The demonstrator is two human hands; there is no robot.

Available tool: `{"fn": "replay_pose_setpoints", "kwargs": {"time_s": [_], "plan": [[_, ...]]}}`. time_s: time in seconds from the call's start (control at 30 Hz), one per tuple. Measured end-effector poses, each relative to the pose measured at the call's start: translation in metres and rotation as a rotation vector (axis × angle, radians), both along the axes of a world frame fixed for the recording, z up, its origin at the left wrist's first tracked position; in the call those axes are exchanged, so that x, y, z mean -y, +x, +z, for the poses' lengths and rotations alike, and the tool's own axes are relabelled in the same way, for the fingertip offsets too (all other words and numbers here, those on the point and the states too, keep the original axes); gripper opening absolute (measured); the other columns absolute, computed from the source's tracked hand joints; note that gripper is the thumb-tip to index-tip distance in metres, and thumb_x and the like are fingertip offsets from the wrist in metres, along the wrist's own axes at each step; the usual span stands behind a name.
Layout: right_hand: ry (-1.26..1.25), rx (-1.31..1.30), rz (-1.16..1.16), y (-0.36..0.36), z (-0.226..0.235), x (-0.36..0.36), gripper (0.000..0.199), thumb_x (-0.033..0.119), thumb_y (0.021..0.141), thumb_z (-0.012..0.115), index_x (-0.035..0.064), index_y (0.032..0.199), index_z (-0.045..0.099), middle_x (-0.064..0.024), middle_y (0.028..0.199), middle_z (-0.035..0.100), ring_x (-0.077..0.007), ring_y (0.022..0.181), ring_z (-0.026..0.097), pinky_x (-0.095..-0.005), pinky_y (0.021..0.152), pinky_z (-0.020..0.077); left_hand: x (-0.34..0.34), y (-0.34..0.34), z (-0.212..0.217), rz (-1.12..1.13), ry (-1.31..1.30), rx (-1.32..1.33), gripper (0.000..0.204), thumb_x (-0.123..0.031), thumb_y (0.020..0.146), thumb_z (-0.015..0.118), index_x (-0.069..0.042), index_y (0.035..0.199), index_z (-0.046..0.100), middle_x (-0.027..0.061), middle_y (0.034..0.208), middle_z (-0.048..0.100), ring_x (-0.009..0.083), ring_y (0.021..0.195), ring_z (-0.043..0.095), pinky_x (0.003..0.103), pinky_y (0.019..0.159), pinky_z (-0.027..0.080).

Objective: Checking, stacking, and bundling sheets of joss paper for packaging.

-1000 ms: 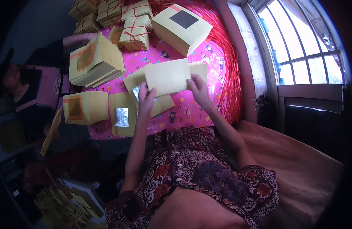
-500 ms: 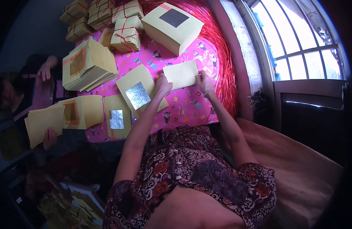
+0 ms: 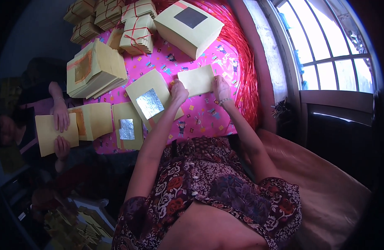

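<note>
A folded sheet of pale yellow paper (image 3: pixel 195 80) is held level just above the table between my hands. My left hand (image 3: pixel 180 91) is closed on its left end, fingers curled. At the right end, my right hand (image 3: pixel 222 89) pinches the edge; a bracelet circles that wrist. Beside my left hand lies a yellow sheet with a silver foil square (image 3: pixel 150 103), partly covered by my forearm. Another foil-marked yellow sheet (image 3: pixel 128 139) lies left of it, near the table's front edge.
A pink patterned cloth (image 3: pixel 202 121) covers the table. Thick yellow paper stacks (image 3: pixel 188 35) (image 3: pixel 81 71) and red-tied bundles (image 3: pixel 137 35) stand at the back. Red strands (image 3: pixel 248 79) hang along the right edge, near a barred window (image 3: pixel 325 50). At left, a co-worker's hands (image 3: pixel 61 121) hold yellow paper.
My right hand has shifted its fingers slightly at the paper's right end; the sheet stays nearly in place. The co-worker's upper hand has come down onto their paper, which moved right.
</note>
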State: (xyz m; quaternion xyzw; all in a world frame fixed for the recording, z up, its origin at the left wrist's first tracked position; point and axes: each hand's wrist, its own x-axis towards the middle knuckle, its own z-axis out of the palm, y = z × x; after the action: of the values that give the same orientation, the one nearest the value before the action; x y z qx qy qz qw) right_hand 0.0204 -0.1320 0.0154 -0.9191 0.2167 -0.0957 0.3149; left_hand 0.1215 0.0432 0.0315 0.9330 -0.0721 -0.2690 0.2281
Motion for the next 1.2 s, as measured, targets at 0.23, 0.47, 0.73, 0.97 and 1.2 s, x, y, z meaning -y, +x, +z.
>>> {"fn": "replay_pose_setpoints", "kwargs": {"time_s": [0.23,0.47,0.73,0.97,1.2], "plan": [[-0.020,-0.053,-0.063,0.002,-0.007,0.001,0.021,0.013,0.086,0.059,0.0020,0.102,0.050,-0.0203,0.092,0.060,-0.0384,0.083,0.061,-0.0471,0.070,0.0489,0.001,0.001,-0.006,-0.002,-0.020,-0.041,0.063,-0.010,0.075,0.074,0.009,0.120,0.035,0.0321,0.119,0.049,0.0409,0.104,0.059,0.042,0.089,0.051],[-0.075,-0.121,-0.093,0.009,-0.014,0.000,0.026,0.013,0.083,0.059,0.0013,0.104,0.050,-0.0204,0.095,0.057,-0.0374,0.087,0.057,-0.0464,0.070,0.0483,0.004,0.000,-0.010,0.025,-0.019,-0.046,0.066,-0.010,0.074,0.075,0.009,0.121,0.033,0.0330,0.119,0.049,0.0407,0.104,0.059,0.042,0.089,0.051],[-0.352,-0.102,-0.064,0.012,-0.003,-0.016,0.029,0.009,0.080,0.055,0.0081,0.109,0.052,-0.0163,0.100,0.052,-0.0345,0.092,0.053,-0.0447,0.070,0.0473,0.008,-0.016,0.014,0.023,-0.011,0.231,0.081,-0.006,0.071,0.077,0.001,0.134,0.026,0.0269,0.123,0.041,0.0411,0.114,0.049,0.050,0.097,0.040],[-0.269,0.204,-0.022,0.011,0.021,-0.009,0.028,0.007,0.083,0.057,0.0045,0.111,0.054,-0.0184,0.101,0.053,-0.0357,0.093,0.051,-0.0455,0.080,0.0421,-0.030,-0.034,0.048,-0.111,-0.503,0.474,0.047,0.005,0.077,0.059,0.001,0.120,0.042,0.0234,0.113,0.043,0.0410,0.101,0.052,0.046,0.090,0.043],[-0.038,0.268,0.501,0.004,0.094,-0.058,0.026,0.016,0.078,0.070,0.0080,0.101,0.059,-0.0101,0.096,0.056,-0.0293,0.092,0.054,-0.0386,0.080,0.0452,-0.151,-0.067,0.070,-0.089,-0.433,0.325,0.053,-0.011,0.068,0.075,-0.008,0.116,0.052,0.0132,0.109,0.049,0.0331,0.105,0.049,0.041,0.090,0.043]]}}
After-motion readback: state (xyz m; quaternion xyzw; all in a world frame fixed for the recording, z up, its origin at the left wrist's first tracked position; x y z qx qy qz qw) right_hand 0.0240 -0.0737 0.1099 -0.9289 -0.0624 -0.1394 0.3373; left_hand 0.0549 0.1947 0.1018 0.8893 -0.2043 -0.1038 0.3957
